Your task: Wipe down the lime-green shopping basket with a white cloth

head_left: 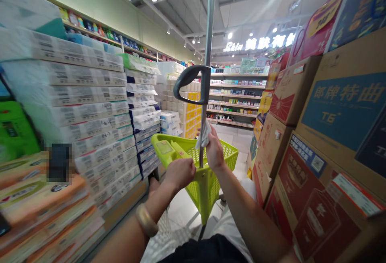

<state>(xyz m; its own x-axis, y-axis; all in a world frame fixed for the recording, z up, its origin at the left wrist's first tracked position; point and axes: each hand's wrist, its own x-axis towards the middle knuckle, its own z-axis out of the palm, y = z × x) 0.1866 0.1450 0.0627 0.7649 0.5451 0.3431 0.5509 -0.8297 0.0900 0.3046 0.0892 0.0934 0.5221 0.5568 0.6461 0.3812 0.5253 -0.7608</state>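
A lime-green plastic mesh shopping basket (208, 170) stands on a cart in front of me, with a thin metal pole (210, 25) rising through it. A dark grey curved handle (189, 82) is fixed to the pole above the basket. My left hand (180, 173), with a gold bangle (146, 219) on the wrist, is closed around the pole just above the basket rim. Higher up, my right hand (214, 151) pinches a crumpled white cloth (204, 135) against the pole. The lower part of the cart is mostly hidden by the basket.
Tall stacks of plastic-wrapped paper packs (90, 102) line the aisle on the left. Printed cardboard cartons (319, 134) are stacked on the right. Store shelves of small products (235, 98) stand ahead beyond a tiled floor (181, 210).
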